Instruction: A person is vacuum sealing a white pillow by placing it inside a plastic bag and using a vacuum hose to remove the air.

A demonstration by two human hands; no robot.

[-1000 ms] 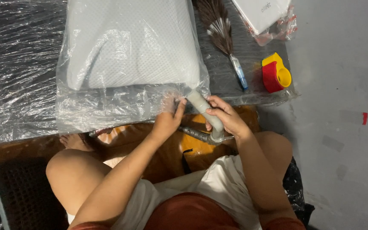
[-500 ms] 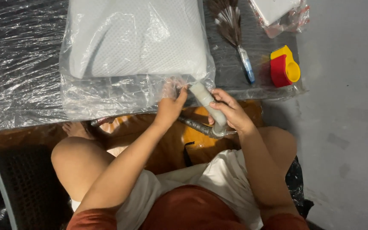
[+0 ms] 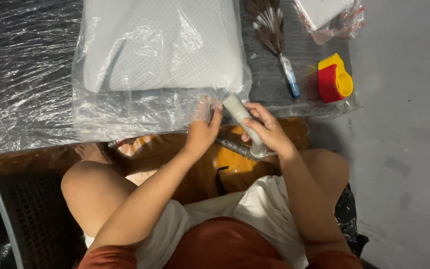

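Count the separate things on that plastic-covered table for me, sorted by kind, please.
White mesh pillow in a clear plastic bag: 1
Pale grey tube nozzle on a hose, gripped by the right hand while the left hand pinches the bag: 1
Brown feather duster with a blue handle: 1
Red and yellow tape dispenser: 1
White wrapped box: 1
Total: 5

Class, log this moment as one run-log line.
left hand: pinching bag mouth | right hand: gripping nozzle | pillow: inside bag

bare arms, white shorts, rust-red top, bare knees.
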